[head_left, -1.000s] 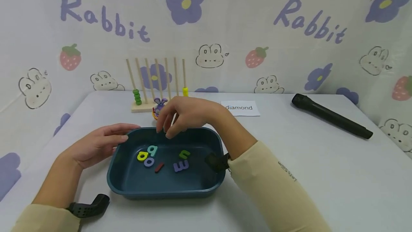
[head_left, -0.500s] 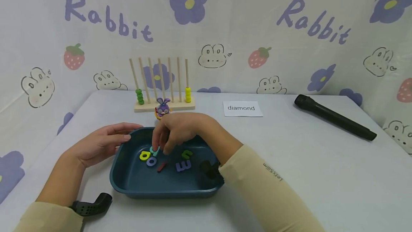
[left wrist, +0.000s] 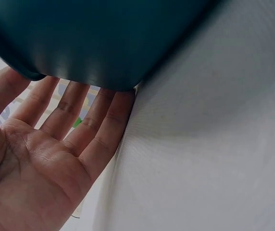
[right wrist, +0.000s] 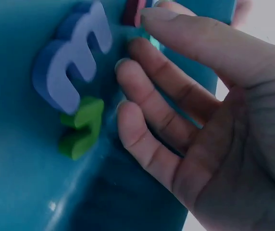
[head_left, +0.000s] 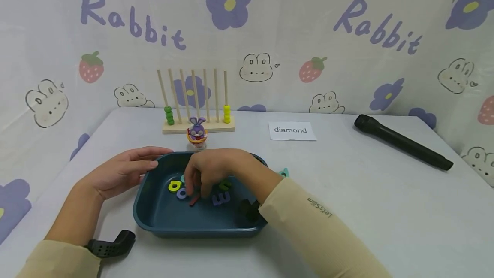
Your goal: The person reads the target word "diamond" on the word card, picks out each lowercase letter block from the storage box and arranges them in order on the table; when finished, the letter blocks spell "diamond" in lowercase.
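Note:
A dark teal tray (head_left: 200, 229) holds several small letters. My left hand (head_left: 125, 168) touches its far left corner, fingers straight against the outer wall and thumb at the rim. Inside the tray is my right hand (head_left: 212, 168), fingers bent downward and apart, holding nothing. Its thumb and index tips are right at the red bar-shaped letter (head_left: 194, 200). Left of them lie a yellow letter (head_left: 174, 186) and a purple ring-shaped o (head_left: 182, 193), with a light teal letter partly hidden by the fingers. A purple m (right wrist: 72, 57) and a green n (right wrist: 82, 127) lie beside the right hand.
Behind the tray stand a wooden abacus (head_left: 198, 127) and a purple rabbit figure (head_left: 197, 130). A card reading "diamond" (head_left: 292, 131) lies right of them, a black microphone (head_left: 403, 142) farther right. Another light teal letter (head_left: 284, 172) peeks out past the right sleeve on the table.
My right hand has come down from over the tray's far rim, past the light teal letter, to the red one. The left hand stays at the corner. The view has shifted slightly.

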### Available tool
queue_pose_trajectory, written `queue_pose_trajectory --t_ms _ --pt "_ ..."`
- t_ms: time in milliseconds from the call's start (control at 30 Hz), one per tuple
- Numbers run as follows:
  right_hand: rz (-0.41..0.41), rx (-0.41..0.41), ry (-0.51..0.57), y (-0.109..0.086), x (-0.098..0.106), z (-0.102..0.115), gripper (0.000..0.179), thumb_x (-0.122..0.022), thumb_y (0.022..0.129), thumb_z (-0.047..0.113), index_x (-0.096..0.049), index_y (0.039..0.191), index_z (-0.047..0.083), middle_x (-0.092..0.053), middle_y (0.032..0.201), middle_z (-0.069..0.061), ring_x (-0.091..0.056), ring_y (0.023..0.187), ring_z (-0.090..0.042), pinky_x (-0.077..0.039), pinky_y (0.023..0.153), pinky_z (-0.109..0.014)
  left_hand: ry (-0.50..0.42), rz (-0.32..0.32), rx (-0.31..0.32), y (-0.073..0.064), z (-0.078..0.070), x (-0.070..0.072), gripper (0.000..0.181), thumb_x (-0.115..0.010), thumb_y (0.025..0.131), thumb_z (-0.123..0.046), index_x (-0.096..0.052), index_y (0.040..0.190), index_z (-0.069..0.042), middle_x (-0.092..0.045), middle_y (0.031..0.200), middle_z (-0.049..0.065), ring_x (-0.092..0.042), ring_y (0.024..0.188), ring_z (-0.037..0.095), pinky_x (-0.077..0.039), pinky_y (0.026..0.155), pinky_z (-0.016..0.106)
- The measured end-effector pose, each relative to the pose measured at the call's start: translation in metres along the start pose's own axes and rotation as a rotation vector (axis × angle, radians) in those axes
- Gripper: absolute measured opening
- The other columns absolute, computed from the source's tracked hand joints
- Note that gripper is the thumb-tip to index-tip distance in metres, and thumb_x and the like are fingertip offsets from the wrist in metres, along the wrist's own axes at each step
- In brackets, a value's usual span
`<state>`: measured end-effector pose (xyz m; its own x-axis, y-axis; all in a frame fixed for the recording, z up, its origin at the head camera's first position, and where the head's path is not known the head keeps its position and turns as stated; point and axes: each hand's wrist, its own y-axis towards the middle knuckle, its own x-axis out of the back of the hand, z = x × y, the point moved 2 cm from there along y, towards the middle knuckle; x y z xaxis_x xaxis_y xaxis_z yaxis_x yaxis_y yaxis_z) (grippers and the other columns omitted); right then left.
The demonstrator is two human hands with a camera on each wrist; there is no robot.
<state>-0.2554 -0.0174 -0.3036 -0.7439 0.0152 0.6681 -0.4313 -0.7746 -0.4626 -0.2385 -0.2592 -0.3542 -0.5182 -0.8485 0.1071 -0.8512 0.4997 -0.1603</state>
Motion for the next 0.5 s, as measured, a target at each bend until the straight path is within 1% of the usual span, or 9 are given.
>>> queue_pose_trajectory --t_ms 133,267,333,500 --pt "0.011 -0.017 -0.031 0.0068 -0.007 0.0009 0.019 -0.077 0.089 -0.003 -0.077 0.095 0.016 -0.072 0.095 0.002 -0.063 0.091 -0.013 -0.054 0.082 -0.026 0.01 0.002 -0.002 -0.001 -0.0008 0.0013 0.041 -0.053 0.108 -0.018 -0.053 0.148 -0.014 -0.066 0.138 -0.005 -0.061 0.128 0.014 -0.049 0.104 0.04" --pt "0.001 -0.042 -0.096 0.0101 -0.0108 0.0037 0.015 -0.079 0.089 0.001 -0.075 0.086 0.016 -0.073 0.091 0.004 -0.064 0.091 -0.012 -0.054 0.082 -0.026 0.011 0.002 -0.008 -0.0022 -0.0001 0.0024 0.04 -0.052 0.108 -0.018 -0.053 0.148 -0.015 -0.065 0.14 -0.004 -0.061 0.127 0.014 -0.05 0.103 0.039" --pt "0.001 -0.034 -0.11 0.0097 -0.0103 0.0041 0.015 -0.079 0.089 0.003 -0.075 0.083 0.016 -0.074 0.089 0.005 -0.064 0.09 -0.012 -0.054 0.081 -0.026 0.011 0.001 -0.011 -0.0023 0.0005 0.002 0.04 -0.052 0.108 -0.017 -0.053 0.148 -0.015 -0.065 0.139 -0.004 -0.061 0.127 0.015 -0.05 0.103 0.039" --pt "-0.001 -0.022 -0.028 0.0004 -0.0019 -0.0013 0.012 -0.079 0.09 0.005 -0.075 0.085 0.015 -0.074 0.092 0.003 -0.064 0.088 -0.012 -0.054 0.075 -0.028 0.007 0.003 -0.012 0.0 0.0009 -0.0012 0.04 -0.052 0.108 -0.018 -0.053 0.148 -0.015 -0.067 0.137 -0.007 -0.062 0.126 0.014 -0.051 0.102 0.039"
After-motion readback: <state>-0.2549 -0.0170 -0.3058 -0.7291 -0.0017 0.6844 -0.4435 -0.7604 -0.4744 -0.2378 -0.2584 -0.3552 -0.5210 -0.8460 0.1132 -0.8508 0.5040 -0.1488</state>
